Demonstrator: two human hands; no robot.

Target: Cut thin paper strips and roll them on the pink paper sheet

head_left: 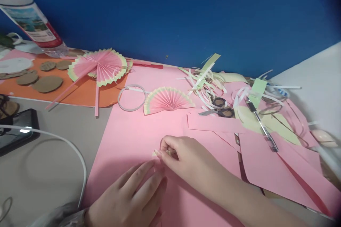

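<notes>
My right hand (183,159) rests on a large pink paper sheet (128,134), its fingers pinched on a small folded piece of pink and pale-yellow paper (157,153). My left hand (130,195) lies flat beside it, fingers stretched out on the pink sheet, fingertips just under the pinched piece. Beyond the hands lies a half-round pleated paper fan (167,100), pink with a yellow-green edge. A larger round pleated fan (99,65) with pink stick handles lies on an orange sheet (80,94) at the back left.
Scissors (220,108) and a pen (262,126) lie among paper strips (205,78) and pink offcuts at the right. A white tape ring (131,97), cardboard discs (48,83), a plastic bottle (32,21), a phone (17,129) and a white cable (66,145) lie left. Blue wall behind.
</notes>
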